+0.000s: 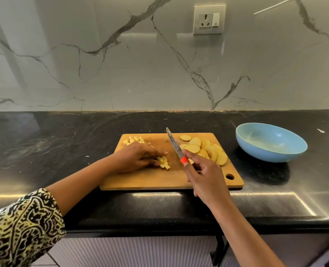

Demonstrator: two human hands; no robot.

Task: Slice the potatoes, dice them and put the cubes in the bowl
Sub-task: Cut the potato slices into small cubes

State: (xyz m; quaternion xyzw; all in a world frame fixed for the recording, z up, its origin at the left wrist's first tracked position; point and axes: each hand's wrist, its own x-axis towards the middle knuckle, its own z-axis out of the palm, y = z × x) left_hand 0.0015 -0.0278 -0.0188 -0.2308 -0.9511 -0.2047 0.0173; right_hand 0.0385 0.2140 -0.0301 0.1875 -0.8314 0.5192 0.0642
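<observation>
A: Left hand (138, 158) pins pale potato sticks (163, 162) flat on wooden board (150, 180).
B: Right hand (202, 174) grips orange-handled knife (176, 146), blade raised. Round slices (207, 150) fanned nearby; smooth blue bowl (271, 142) sits w/o cubes.

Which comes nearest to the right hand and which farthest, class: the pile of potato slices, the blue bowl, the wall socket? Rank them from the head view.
Measured from the right hand, which grips the knife:
1. Potato slices: on the cutting board, just beyond the hand's knuckles.
2. Blue bowl: on the counter, off to the right of the board.
3. Wall socket: high on the marble wall, farthest.
</observation>
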